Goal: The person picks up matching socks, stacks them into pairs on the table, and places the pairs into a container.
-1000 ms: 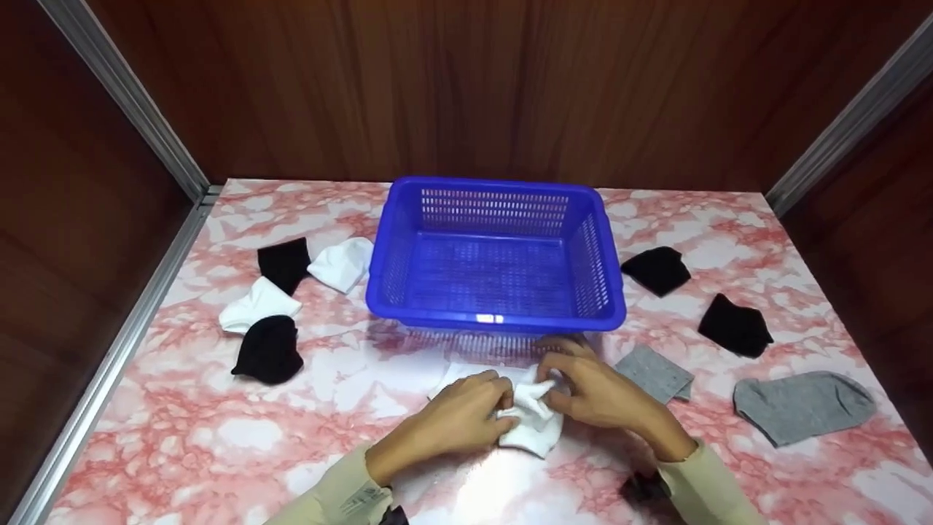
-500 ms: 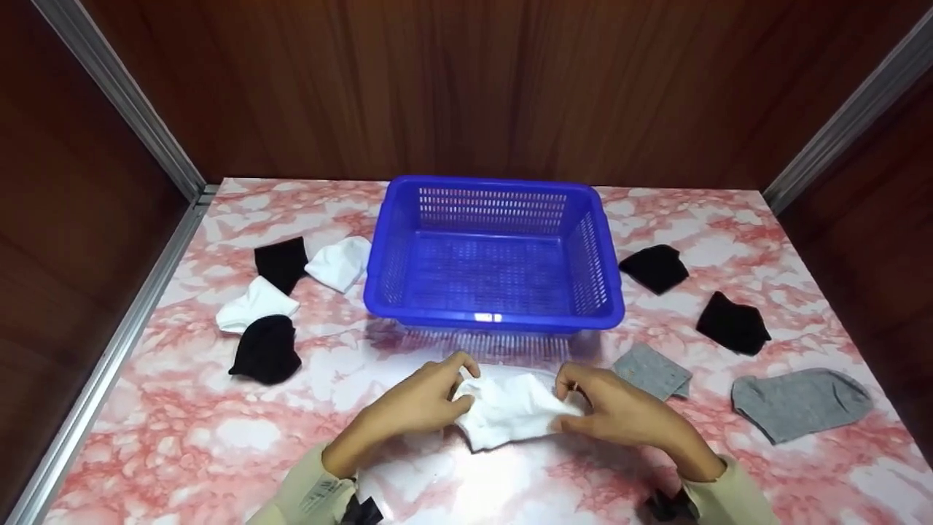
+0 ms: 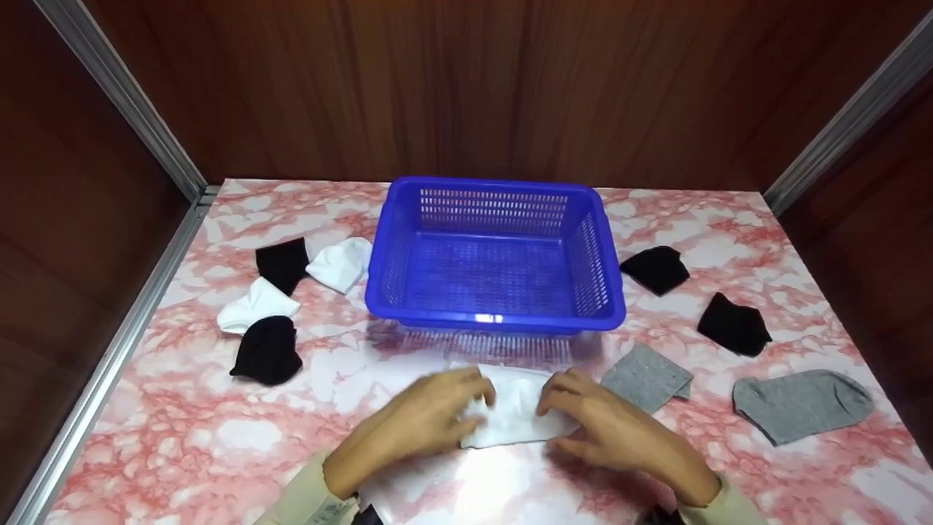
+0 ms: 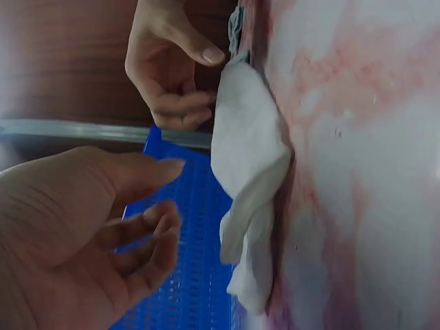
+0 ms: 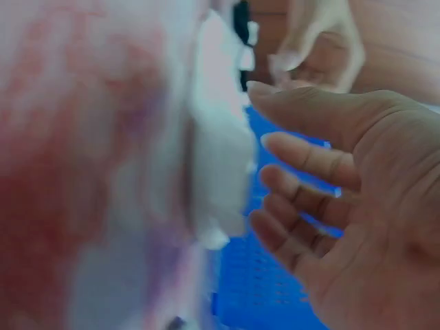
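Observation:
A white sock (image 3: 514, 412) lies spread on the table in front of the basket, slightly rumpled. Just over its left end is my left hand (image 3: 430, 412), fingers bent loosely with nothing between them. My right hand (image 3: 612, 423) is at the sock's right end, thumb and fingers apart. In the left wrist view, both the near left hand (image 4: 89, 227) and the right hand beyond stand off the white cloth (image 4: 247, 130), part of which hangs in a twisted fold. The right wrist view, blurred, shows the right hand (image 5: 330, 179) beside the cloth, its fingers spaced and holding nothing.
Behind the hands stands a blue plastic basket (image 3: 496, 321) with nothing in it. To its left lie black socks (image 3: 268, 350) and white socks (image 3: 259, 306). On the right are two black socks (image 3: 732, 324), a folded grey sock (image 3: 647, 379) and a flat grey sock (image 3: 802, 405).
The hands first grip the bunched white sock, then draw apart and stretch it out sideways. Now the sock lies flatter, and both hands have let go of it.

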The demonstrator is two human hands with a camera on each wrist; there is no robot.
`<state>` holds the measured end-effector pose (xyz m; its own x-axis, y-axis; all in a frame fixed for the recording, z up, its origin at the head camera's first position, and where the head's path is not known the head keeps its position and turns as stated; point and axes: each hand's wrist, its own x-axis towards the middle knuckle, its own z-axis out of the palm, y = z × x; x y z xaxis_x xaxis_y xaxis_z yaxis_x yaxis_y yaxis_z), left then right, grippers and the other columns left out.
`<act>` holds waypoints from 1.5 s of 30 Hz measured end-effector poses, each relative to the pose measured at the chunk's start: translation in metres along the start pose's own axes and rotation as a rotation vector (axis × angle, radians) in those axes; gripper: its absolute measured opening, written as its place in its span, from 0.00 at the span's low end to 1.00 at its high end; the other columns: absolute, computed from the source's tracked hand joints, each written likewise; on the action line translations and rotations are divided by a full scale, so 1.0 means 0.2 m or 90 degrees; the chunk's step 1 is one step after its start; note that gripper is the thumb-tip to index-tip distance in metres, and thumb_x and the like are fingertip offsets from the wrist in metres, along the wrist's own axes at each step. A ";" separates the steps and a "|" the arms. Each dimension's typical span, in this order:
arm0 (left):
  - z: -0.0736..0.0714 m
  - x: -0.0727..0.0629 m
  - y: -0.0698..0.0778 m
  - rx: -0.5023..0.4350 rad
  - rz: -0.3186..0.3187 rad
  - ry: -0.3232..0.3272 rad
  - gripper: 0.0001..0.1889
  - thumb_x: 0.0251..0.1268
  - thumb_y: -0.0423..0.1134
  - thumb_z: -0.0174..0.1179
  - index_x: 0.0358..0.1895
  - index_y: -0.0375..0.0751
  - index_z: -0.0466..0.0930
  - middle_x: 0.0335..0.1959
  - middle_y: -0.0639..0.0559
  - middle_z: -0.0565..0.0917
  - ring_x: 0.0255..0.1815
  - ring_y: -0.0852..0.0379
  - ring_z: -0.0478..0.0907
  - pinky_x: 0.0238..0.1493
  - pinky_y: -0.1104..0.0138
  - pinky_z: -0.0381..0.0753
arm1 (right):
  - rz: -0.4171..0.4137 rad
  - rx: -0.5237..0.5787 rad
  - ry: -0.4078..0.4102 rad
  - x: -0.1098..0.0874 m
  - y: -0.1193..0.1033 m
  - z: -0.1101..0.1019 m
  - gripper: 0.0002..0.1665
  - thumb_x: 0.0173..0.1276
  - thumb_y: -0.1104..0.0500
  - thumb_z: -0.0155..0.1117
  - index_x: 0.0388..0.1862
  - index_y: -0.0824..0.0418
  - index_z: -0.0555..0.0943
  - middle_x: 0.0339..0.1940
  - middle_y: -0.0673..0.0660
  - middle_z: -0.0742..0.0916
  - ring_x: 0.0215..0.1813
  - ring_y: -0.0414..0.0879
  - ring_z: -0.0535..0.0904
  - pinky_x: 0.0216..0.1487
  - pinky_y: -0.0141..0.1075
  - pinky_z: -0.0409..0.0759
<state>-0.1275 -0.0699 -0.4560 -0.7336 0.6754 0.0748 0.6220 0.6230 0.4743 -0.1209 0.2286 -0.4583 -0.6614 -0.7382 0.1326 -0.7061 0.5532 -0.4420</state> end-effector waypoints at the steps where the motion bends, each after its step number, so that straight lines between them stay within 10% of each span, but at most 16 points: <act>1: 0.01 0.00 0.01 0.015 0.013 -0.025 0.12 0.68 0.44 0.70 0.51 0.50 0.84 0.47 0.56 0.84 0.44 0.61 0.80 0.47 0.68 0.84 | 0.000 0.001 -0.016 0.00 0.00 0.01 0.20 0.60 0.55 0.80 0.50 0.51 0.85 0.52 0.44 0.83 0.53 0.38 0.76 0.53 0.35 0.84; 6: 0.07 -0.01 0.00 0.101 0.005 -0.084 0.24 0.59 0.56 0.76 0.53 0.50 0.82 0.46 0.57 0.80 0.46 0.60 0.76 0.51 0.67 0.82 | 0.036 0.009 -0.076 0.01 0.04 0.04 0.27 0.62 0.52 0.79 0.60 0.49 0.82 0.57 0.44 0.82 0.58 0.38 0.77 0.59 0.39 0.84; 13: 0.08 -0.02 -0.02 0.106 -0.034 -0.081 0.33 0.55 0.60 0.77 0.57 0.47 0.76 0.46 0.54 0.75 0.46 0.59 0.71 0.51 0.66 0.82 | 0.079 0.105 -0.027 0.02 0.12 0.05 0.23 0.65 0.69 0.66 0.58 0.55 0.80 0.49 0.46 0.86 0.50 0.37 0.83 0.56 0.38 0.87; 24: 0.06 0.01 -0.07 0.045 0.005 0.016 0.16 0.66 0.32 0.58 0.57 0.37 0.78 0.40 0.47 0.85 0.40 0.52 0.82 0.46 0.61 0.86 | 0.132 0.197 0.012 0.03 0.18 0.02 0.12 0.77 0.70 0.55 0.49 0.57 0.81 0.34 0.50 0.84 0.35 0.33 0.75 0.39 0.31 0.81; 34: 0.06 0.03 -0.12 0.003 -0.002 0.020 0.04 0.67 0.34 0.65 0.41 0.40 0.86 0.36 0.50 0.85 0.35 0.59 0.77 0.41 0.67 0.83 | 0.074 0.135 0.041 -0.01 0.19 0.03 0.16 0.66 0.69 0.70 0.49 0.54 0.83 0.46 0.45 0.87 0.48 0.36 0.82 0.53 0.36 0.85; 45: -0.05 0.03 -0.15 -0.342 -0.156 0.093 0.08 0.75 0.39 0.63 0.34 0.44 0.80 0.25 0.59 0.75 0.27 0.64 0.74 0.31 0.73 0.77 | 0.241 0.396 0.237 0.01 0.12 0.00 0.13 0.70 0.65 0.71 0.51 0.60 0.81 0.43 0.57 0.89 0.42 0.40 0.86 0.45 0.33 0.87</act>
<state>-0.1535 -0.0878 -0.4600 -0.8917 0.4525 0.0084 0.2327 0.4424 0.8661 -0.1402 0.2400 -0.4695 -0.9449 -0.3073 0.1131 -0.2210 0.3438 -0.9127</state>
